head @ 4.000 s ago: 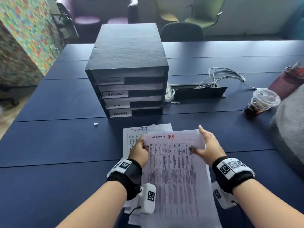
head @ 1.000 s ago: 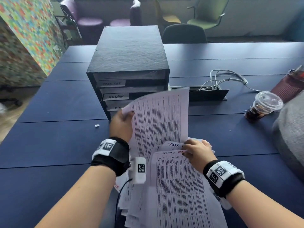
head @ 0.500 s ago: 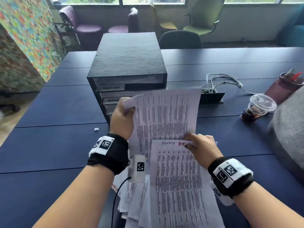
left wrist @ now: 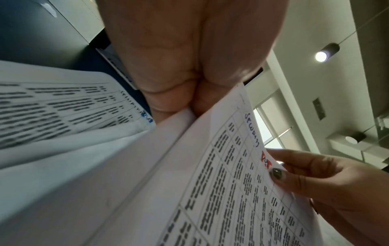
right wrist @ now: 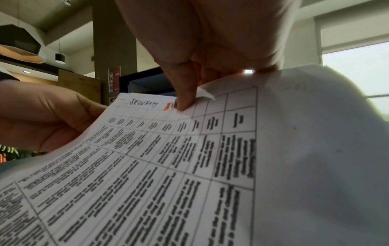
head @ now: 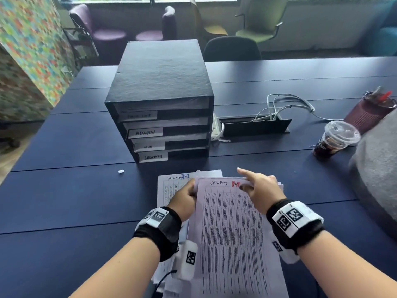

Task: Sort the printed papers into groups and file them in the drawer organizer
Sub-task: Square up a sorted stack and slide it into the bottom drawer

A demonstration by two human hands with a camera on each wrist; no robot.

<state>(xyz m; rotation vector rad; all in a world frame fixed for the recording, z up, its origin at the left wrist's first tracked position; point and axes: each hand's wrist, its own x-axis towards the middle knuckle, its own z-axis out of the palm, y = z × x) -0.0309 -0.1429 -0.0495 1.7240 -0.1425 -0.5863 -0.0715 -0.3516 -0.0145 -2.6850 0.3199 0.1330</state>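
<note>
Right hand [head: 261, 191]: top edge of the top sheet [head: 232, 233], headed "Security", is pinched under the thumb, index finger extended. Left hand [head: 184, 200]: curled round the left edge of the held stack [left wrist: 126, 183]. A second Security sheet [head: 169, 186] lies just left of the stack, on the table [head: 64, 190]. Drawer organizer [head: 163, 100]: beyond the stack, Security label lowest. Advice: only one sheet is to be peeled, the stack kept gripped, headings matched before filing.

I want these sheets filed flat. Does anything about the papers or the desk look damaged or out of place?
The top SECURITY sheet has a small torn or folded flap at its upper edge, beside the right hand thumb pinching it. The paper pile below is fanned unevenly. A small white scrap lies loose on the table.
</note>
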